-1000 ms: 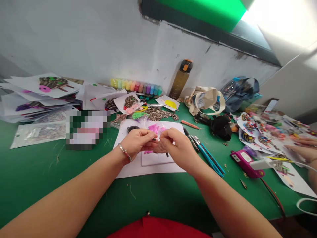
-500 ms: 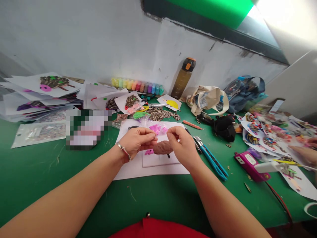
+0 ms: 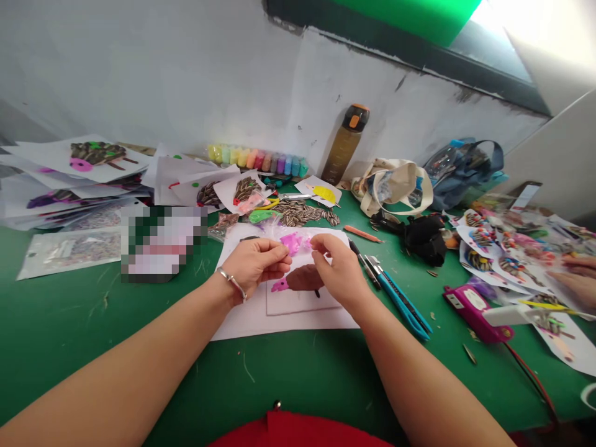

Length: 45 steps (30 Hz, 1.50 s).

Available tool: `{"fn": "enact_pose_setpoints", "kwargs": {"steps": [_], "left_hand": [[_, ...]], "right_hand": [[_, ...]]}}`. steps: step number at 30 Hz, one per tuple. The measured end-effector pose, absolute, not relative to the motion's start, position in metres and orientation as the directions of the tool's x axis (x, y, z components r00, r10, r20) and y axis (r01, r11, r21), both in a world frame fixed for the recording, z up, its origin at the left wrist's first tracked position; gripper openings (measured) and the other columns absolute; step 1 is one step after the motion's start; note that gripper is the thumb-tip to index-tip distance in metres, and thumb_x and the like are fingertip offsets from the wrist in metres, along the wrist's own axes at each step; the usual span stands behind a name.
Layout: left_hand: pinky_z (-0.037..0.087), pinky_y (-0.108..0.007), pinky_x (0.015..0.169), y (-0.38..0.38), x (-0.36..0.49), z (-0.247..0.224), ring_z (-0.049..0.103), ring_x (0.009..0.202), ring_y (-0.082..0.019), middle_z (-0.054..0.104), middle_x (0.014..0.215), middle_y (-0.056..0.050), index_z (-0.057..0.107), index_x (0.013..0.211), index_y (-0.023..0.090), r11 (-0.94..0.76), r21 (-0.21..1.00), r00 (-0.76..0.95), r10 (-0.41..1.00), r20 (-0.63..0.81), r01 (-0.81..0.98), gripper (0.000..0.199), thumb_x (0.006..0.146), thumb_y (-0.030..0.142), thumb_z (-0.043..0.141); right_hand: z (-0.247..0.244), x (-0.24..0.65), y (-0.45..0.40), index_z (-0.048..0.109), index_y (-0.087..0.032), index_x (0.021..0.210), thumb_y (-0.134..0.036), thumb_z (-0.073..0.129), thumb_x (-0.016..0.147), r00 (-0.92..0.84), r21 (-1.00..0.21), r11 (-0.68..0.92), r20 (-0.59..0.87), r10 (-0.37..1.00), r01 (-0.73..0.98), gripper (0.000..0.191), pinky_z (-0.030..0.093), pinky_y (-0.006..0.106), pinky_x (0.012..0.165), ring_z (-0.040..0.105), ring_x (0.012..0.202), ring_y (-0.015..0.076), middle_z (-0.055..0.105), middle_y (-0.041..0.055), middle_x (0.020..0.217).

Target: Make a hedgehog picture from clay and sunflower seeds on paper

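Observation:
My left hand (image 3: 263, 262), with a bracelet at the wrist, is closed in a pinch over the paper. Whatever its fingertips hold is hidden or too small to make out. My right hand (image 3: 339, 266) hovers opposite, its fingers loosely curled and the thumb apart from the forefinger. Between and below them lies a white board (image 3: 293, 305) bearing a brown clay animal body (image 3: 302, 277) with a pink clay head (image 3: 280, 285). Just behind the fingertips sits bright pink clay (image 3: 291, 242) in clear plastic. A white sheet (image 3: 246, 323) lies under the board.
Sunflower seeds (image 3: 302, 213) lie behind the paper. To the right are a blue cutter knife (image 3: 403, 301), an orange tool (image 3: 363, 234) and a magenta device (image 3: 477, 313). Finished pictures (image 3: 97, 155) are stacked left. A brown bottle (image 3: 344, 146) leans by the wall. Another person's hand (image 3: 580, 276) is far right.
My right thumb and forefinger have come apart from a pinch, and that hand has lifted slightly. My left hand stays pinched in nearly the same place.

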<state>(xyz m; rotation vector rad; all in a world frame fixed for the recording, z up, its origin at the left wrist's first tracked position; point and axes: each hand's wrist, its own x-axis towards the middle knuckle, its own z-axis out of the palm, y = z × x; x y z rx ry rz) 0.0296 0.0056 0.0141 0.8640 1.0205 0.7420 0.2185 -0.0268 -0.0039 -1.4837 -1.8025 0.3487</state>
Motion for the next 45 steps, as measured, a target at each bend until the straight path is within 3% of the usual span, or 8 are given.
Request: {"fn": "enact_pose_setpoints", "kwargs": {"steps": [3,8,16,20,26,33,39,45], "left_hand": [[0.05,-0.021,0.059,0.003,0.032,0.012,0.061,0.058,-0.008,0.069,0.071,-0.002,0.065,0.074,0.014,0.474,0.873,0.367,0.836,-0.407,-0.112,0.029,0.063,0.035,0.082],[0.049,-0.022,0.056,0.0,0.035,0.01,0.06,0.056,-0.009,0.068,0.068,-0.002,0.065,0.081,0.013,0.471,0.872,0.423,0.822,-0.381,-0.131,0.033,0.062,0.034,0.082],[0.046,-0.023,0.054,-0.005,0.039,0.009,0.061,0.057,-0.012,0.068,0.069,-0.005,0.065,0.095,0.011,0.439,0.89,0.459,0.82,-0.341,-0.122,0.044,0.062,0.037,0.081],[0.048,-0.022,0.057,-0.006,0.039,0.013,0.065,0.061,-0.013,0.07,0.072,-0.006,0.066,0.093,0.011,0.451,0.887,0.463,0.81,-0.359,-0.1,0.044,0.063,0.039,0.081],[0.05,-0.024,0.058,-0.006,0.039,0.018,0.069,0.064,-0.017,0.072,0.073,-0.007,0.064,0.095,0.015,0.484,0.872,0.437,0.802,-0.408,-0.074,0.047,0.07,0.053,0.073],[0.047,-0.021,0.055,-0.006,0.038,0.018,0.066,0.061,-0.015,0.07,0.067,-0.006,0.063,0.076,0.012,0.456,0.89,0.451,0.794,-0.408,0.002,0.037,0.067,0.044,0.077],[0.04,-0.019,0.048,-0.005,0.038,0.016,0.058,0.052,-0.01,0.066,0.059,-0.004,0.062,0.07,0.011,0.397,0.918,0.468,0.816,-0.339,-0.028,0.033,0.065,0.039,0.078],[0.043,-0.02,0.052,-0.006,0.039,0.014,0.06,0.054,-0.011,0.068,0.064,-0.006,0.066,0.072,0.01,0.411,0.911,0.46,0.813,-0.355,-0.023,0.035,0.064,0.042,0.079]], "right_hand": [[-0.004,0.216,-0.03,0.065,-0.022,0.098,-0.021,0.046,0.089,-0.058,-0.647,0.299,0.366,0.929,0.702,0.021,0.045,0.034,0.085,0.06,0.093,0.0195,0.069,0.0047,0.098],[0.005,0.202,-0.042,0.068,-0.024,0.1,-0.024,0.056,0.086,-0.127,-0.735,0.305,0.289,0.949,0.606,0.018,0.048,0.031,0.079,0.062,0.088,0.0183,0.07,0.0034,0.093],[0.002,0.192,-0.047,0.068,-0.022,0.09,-0.027,0.056,0.084,-0.096,-0.955,0.063,0.036,0.995,0.289,0.014,0.056,0.03,0.069,0.066,0.075,0.016,0.07,0.0017,0.083],[0.006,0.192,-0.045,0.068,-0.02,0.085,-0.026,0.06,0.08,-0.053,-0.989,-0.01,-0.018,0.998,0.145,0.012,0.056,0.028,0.065,0.066,0.069,0.0151,0.068,0.0006,0.079],[0.012,0.196,-0.046,0.069,-0.02,0.078,-0.021,0.058,0.081,0.012,-0.951,0.079,0.086,0.996,0.3,0.012,0.048,0.023,0.059,0.06,0.067,0.0123,0.065,-0.0016,0.075],[0.008,0.202,-0.047,0.069,-0.022,0.087,-0.015,0.056,0.085,-0.083,-0.767,0.327,0.34,0.937,0.552,0.016,0.044,0.028,0.076,0.057,0.081,0.015,0.066,-0.0001,0.081],[0.007,0.201,-0.047,0.068,-0.021,0.088,-0.016,0.059,0.084,-0.114,-0.728,0.352,0.356,0.927,0.588,0.012,0.043,0.027,0.074,0.057,0.081,0.015,0.066,0.0005,0.081],[0.008,0.199,-0.047,0.067,-0.022,0.085,-0.015,0.058,0.084,-0.083,-0.755,0.335,0.352,0.932,0.564,0.011,0.044,0.026,0.072,0.057,0.078,0.0142,0.065,-0.0009,0.08]]}}
